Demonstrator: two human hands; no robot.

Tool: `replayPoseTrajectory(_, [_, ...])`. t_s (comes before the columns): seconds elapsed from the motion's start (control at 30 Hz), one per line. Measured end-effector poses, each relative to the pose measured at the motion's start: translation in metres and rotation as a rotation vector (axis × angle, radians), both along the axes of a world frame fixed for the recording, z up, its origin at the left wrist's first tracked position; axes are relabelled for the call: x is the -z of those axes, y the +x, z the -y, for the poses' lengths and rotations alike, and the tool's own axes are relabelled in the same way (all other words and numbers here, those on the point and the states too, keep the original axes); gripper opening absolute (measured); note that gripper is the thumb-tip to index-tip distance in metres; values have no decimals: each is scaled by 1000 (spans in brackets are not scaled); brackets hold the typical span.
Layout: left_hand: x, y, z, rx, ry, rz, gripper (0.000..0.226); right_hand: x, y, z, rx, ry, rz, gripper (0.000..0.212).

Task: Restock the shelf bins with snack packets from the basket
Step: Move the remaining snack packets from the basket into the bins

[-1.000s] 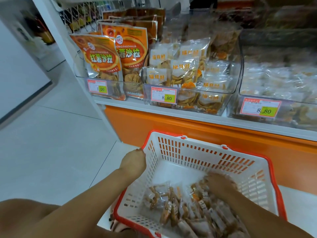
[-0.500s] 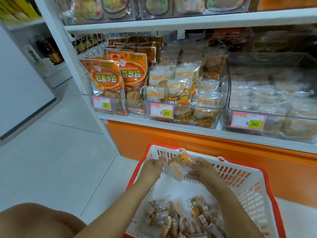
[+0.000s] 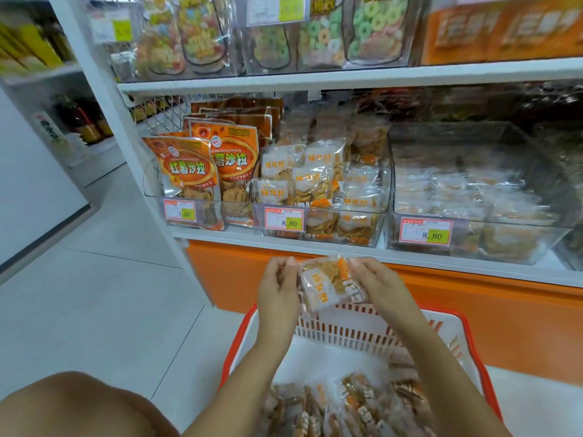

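Note:
A clear snack packet [image 3: 328,283] with orange print hangs above the far rim of the red-and-white basket [image 3: 353,335]. My left hand [image 3: 277,288] pinches its left edge and my right hand [image 3: 378,285] pinches its right edge. Several more packets [image 3: 344,405] lie in the basket bottom. Straight ahead on the lower shelf stands a clear bin [image 3: 321,222] of matching packets, tagged 8.80. The held packet is below the shelf edge, just in front of that bin.
Left of that bin, a clear bin [image 3: 151,187] holds orange bags; to the right stands another clear bin [image 3: 473,234] of pale packets. An orange shelf base [image 3: 473,310] runs behind the basket. A white upright post [image 3: 126,146] stands at left, with tiled floor [image 3: 94,310] beyond.
My right hand came up out of the basket with a packet and my left hand left the rim to join it. Both hands have lifted the packet toward the shelf.

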State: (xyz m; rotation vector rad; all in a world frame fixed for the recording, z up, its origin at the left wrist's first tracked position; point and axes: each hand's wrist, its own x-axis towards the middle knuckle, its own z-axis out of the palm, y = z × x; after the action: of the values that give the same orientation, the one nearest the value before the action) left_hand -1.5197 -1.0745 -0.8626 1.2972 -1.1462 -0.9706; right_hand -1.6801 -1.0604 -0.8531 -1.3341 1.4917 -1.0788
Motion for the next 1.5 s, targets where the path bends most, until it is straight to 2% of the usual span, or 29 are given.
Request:
replayPoseTrajectory(0.1, [-14, -5, -5, 33, -150, 134, 24, -5, -1, -5, 61, -91, -113, 37])
replayPoseTrajectory(0.2, [-23, -6, -6, 43, -254, 216, 21, -8, 0, -10, 158, -149, -229, 37])
replayPoseTrajectory(0.37, [-42, -5, 9, -57, -307, 185, 25, -28, 0, -14, 226, -222, -309, 36])
replayPoseTrajectory(0.43, [-51, -3, 22, -36, -302, 200, 38, -39, -6, -12, 170, -197, -358, 32])
replayPoseTrajectory(0.53, [-67, 0, 39, 150, -349, 319, 46, -57, -24, -6, 70, -111, -469, 10])
replayPoseTrajectory(0.6, [-76, -2, 49, 283, -397, 456, 49, -70, -36, -6, -18, -97, -541, 43])
replayPoseTrajectory(0.63, [-82, -6, 53, 338, -426, 533, 48, -76, -39, -4, -68, -105, -550, 54])
replayPoseTrajectory(0.67, [-88, -10, 57, 384, -457, 619, 46, -84, -38, -3, -118, -127, -556, 58])
replayPoseTrajectory(0.7, [-94, -16, 59, 425, -483, 701, 44, -88, -36, -1, -155, -150, -556, 53])
replayPoseTrajectory(0.77, [-106, -28, 64, 477, -506, 789, 44, -90, -35, 5, -183, -189, -569, 27])
replayPoseTrajectory(0.83, [-116, -36, 69, 483, -536, 802, 48, -90, -39, 9, -164, -191, -535, 20])
replayPoseTrajectory(0.93, [-127, -40, 85, 363, -586, 759, 46, -95, -51, 14, -39, -145, -336, 24])
replayPoseTrajectory(1.0, [-127, -38, 100, 273, -544, 769, 33, -97, -59, 23, 132, -141, -229, 33])
replayPoseTrajectory(1.07, [-118, -36, 116, 223, -467, 770, 10, -98, -66, 35, 304, -204, -218, 40])
replayPoseTrajectory(1.13, [-105, -36, 126, 185, -416, 739, 10, -102, -69, 50, 410, -271, -207, 37])
replayPoseTrajectory(1.3, [-90, -41, 134, 135, -422, 700, 17, -125, -70, 106, 490, -244, -273, 37])
replayPoseTrajectory(1.5, [-88, -39, 138, 158, -455, 684, 12, -141, -56, 189, 443, 2, -579, 21])
